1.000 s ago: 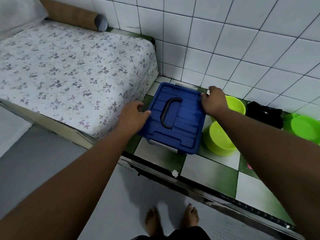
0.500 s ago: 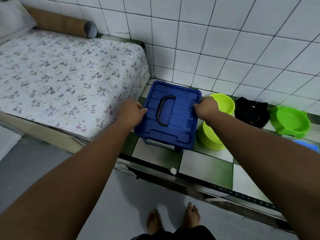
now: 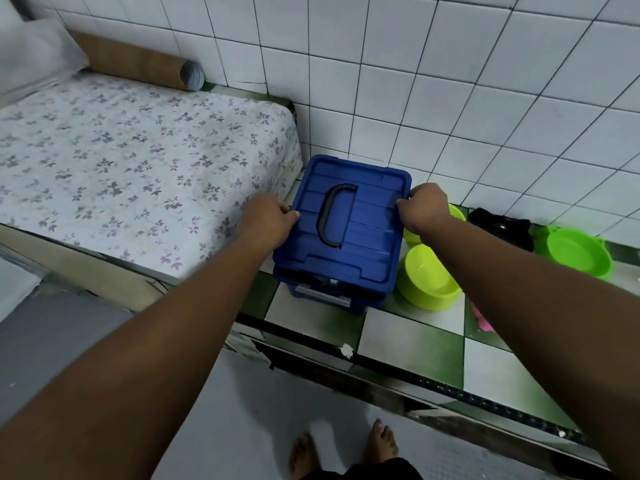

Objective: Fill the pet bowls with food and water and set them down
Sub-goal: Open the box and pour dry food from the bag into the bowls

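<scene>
Blue plastic sits at the centre of the scene: a storage box (image 3: pixel 370 301) under its lid (image 3: pixel 360 237), on a green-and-white tiled floor (image 3: pixel 408 334) between a flower-print mattress (image 3: pixel 121 161) and a row of pet bowls. My left hand (image 3: pixel 266 220) grips the lid's left edge with the fingers curled over the rim. My right hand (image 3: pixel 424 206) clasps the opposite edge the same way. The black handle (image 3: pixel 332 216) lies flat between them, untouched.

Just beside the box on its right stands a yellow-green bowl (image 3: pixel 429 278), with a second yellow-green bowl (image 3: pixel 455 213) behind it. A black bowl (image 3: pixel 502 226) and a bright green bowl (image 3: pixel 575 251) sit further along the wall. I see no food in any bowl I can look into.

By my reckoning this is the opening step, getting into the box. It presumably holds the food, though its contents are hidden. Whether the lid has come free I cannot tell. The next move calls for an even upward pull on both edges, so the box does not shove the nearer bowl.
</scene>
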`<state>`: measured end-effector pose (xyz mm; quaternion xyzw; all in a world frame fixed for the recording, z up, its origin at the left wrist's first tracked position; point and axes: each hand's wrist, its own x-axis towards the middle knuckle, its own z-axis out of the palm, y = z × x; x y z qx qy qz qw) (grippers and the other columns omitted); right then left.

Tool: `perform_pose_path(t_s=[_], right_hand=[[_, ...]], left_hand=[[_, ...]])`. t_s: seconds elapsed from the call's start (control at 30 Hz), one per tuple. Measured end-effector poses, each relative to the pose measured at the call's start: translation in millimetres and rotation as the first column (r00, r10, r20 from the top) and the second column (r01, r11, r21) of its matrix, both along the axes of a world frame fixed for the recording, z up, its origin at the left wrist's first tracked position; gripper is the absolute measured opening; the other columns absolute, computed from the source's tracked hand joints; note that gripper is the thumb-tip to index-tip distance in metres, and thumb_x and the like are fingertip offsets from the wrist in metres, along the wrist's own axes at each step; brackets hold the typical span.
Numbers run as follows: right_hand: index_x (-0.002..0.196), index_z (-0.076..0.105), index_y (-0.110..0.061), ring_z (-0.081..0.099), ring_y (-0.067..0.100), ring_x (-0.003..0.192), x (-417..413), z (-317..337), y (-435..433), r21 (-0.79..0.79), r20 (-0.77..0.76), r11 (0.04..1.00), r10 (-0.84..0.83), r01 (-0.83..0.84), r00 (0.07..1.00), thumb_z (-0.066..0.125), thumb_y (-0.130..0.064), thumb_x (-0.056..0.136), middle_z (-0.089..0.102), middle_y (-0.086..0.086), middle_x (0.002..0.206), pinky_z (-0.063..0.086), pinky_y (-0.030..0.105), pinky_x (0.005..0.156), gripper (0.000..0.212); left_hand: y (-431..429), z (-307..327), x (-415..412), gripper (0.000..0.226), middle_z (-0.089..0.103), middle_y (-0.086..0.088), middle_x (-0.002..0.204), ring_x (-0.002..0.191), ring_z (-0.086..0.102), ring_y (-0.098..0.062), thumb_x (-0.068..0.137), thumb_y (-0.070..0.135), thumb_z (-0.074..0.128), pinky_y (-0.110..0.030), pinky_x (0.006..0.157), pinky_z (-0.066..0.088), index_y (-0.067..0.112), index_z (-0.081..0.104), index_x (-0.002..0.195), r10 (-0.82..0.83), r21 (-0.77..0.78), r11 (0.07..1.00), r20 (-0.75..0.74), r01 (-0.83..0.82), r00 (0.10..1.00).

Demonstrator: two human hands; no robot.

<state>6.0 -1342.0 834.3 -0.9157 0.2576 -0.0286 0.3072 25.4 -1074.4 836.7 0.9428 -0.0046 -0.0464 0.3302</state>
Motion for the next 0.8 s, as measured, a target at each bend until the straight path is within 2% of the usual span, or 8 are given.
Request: perform_pose_path(t_s=[0.07, 0.17, 0.23, 0.3, 0.5, 0.6, 0.67, 0.8], right_hand=[[0.086, 0.063, 0.003, 0.057, 0.03, 0.083, 3.7, 11.1, 3.6, 0.006, 0.041, 1.0, 0.015, -0.015, 0.999, 0.061, -0.021, 0.092, 0.06, 0.014, 0.085, 0.04, 0.031, 0.067, 0.025], [0.09, 0.069, 0.007, 0.064, 0.03, 0.083, 16.4, 27.5, 14.6, 0.096, 0.121, 0.995, 0.017, -0.029, 0.993, 0.067, -0.026, 0.088, 0.068, 0.017, 0.087, 0.053, 0.034, 0.073, 0.033], [0.083, 0.07, 0.004, 0.069, 0.032, 0.08, 28.2, 34.8, 26.3, 0.161, 0.147, 0.985, 0.032, -0.056, 0.989, 0.071, -0.032, 0.082, 0.071, 0.018, 0.083, 0.059, 0.044, 0.078, 0.036], [0.075, 0.069, 0.001, 0.071, 0.033, 0.075, 44.1, 37.2, 39.5, 0.214, 0.18, 0.974, 0.037, -0.076, 0.983, 0.072, -0.034, 0.078, 0.072, 0.018, 0.078, 0.06, 0.049, 0.074, 0.036], [0.087, 0.071, 0.001, 0.07, 0.029, 0.08, 72.1, 55.9, 103.5, 0.311, 0.185, 0.943, 0.059, -0.116, 0.981, 0.068, -0.032, 0.088, 0.072, 0.012, 0.086, 0.06, 0.042, 0.079, 0.032], [0.092, 0.067, 0.003, 0.071, 0.031, 0.076, 87.9, 57.8, 131.8, 0.419, 0.159, 0.892, 0.11, -0.168, 0.981, 0.064, -0.026, 0.089, 0.07, 0.012, 0.085, 0.062, 0.048, 0.067, 0.03], [0.098, 0.065, 0.002, 0.072, 0.028, 0.075, 91.5, 62.7, 152.0, 0.403, 0.127, 0.888, 0.184, -0.22, 0.975, 0.058, -0.023, 0.091, 0.068, 0.013, 0.086, 0.063, 0.045, 0.067, 0.026], [0.102, 0.066, 0.004, 0.073, 0.033, 0.084, 109.8, 63.5, 192.7, 0.407, 0.146, 0.871, 0.234, -0.274, 0.961, 0.057, -0.019, 0.092, 0.069, 0.017, 0.09, 0.063, 0.043, 0.068, 0.026]], left_hand=[[4.7, 9.8, 2.4, 0.025, 0.075, -0.012, 0.084, 0.076, 0.068, -0.022, 0.094, 0.026, 0.072, -0.029, 0.073, 0.054, 0.003, 0.079, 0.087, 0.029, -0.022, 0.999, 0.052, -0.028, 0.998], [19.7, 29.1, 9.4, 0.018, 0.076, -0.008, 0.091, 0.086, 0.069, -0.021, 0.089, 0.025, 0.076, -0.027, 0.079, 0.052, 0.007, 0.079, 0.094, 0.077, -0.041, 0.997, 0.145, -0.072, 0.986], [33.8, 42.7, 16.4, 0.02, 0.076, -0.009, 0.095, 0.092, 0.07, -0.023, 0.088, 0.026, 0.077, -0.029, 0.083, 0.054, 0.008, 0.08, 0.097, 0.106, -0.036, 0.994, 0.181, -0.101, 0.978], [50.3, 55.2, 24.5, 0.022, 0.077, -0.009, 0.103, 0.097, 0.07, -0.023, 0.089, 0.026, 0.077, -0.026, 0.085, 0.052, 0.008, 0.08, 0.103, 0.137, -0.029, 0.991, 0.207, -0.134, 0.969], [102.4, 75.0, 41.7, 0.027, 0.074, -0.01, 0.115, 0.107, 0.068, -0.024, 0.09, 0.022, 0.074, -0.027, 0.089, 0.049, 0.005, 0.077, 0.111, 0.201, -0.006, 0.978, 0.256, -0.206, 0.946], [129.8, 74.9, 48.1, 0.017, 0.074, -0.011, 0.096, 0.093, 0.068, -0.025, 0.089, 0.02, 0.073, -0.028, 0.08, 0.05, 0.005, 0.078, 0.095, 0.209, 0.043, 0.973, 0.248, -0.227, 0.946], [148.3, 73.7, 52.9, 0.021, 0.072, -0.013, 0.086, 0.082, 0.067, -0.026, 0.088, 0.021, 0.072, -0.031, 0.073, 0.051, 0.001, 0.075, 0.084, 0.22, 0.073, 0.967, 0.236, -0.243, 0.947], [181.2, 72.2, 62.3, 0.032, 0.074, -0.011, 0.098, 0.085, 0.065, -0.023, 0.089, 0.033, 0.074, -0.031, 0.074, 0.051, 0.004, 0.077, 0.101, 0.234, 0.096, 0.962, 0.183, -0.254, 0.955]])
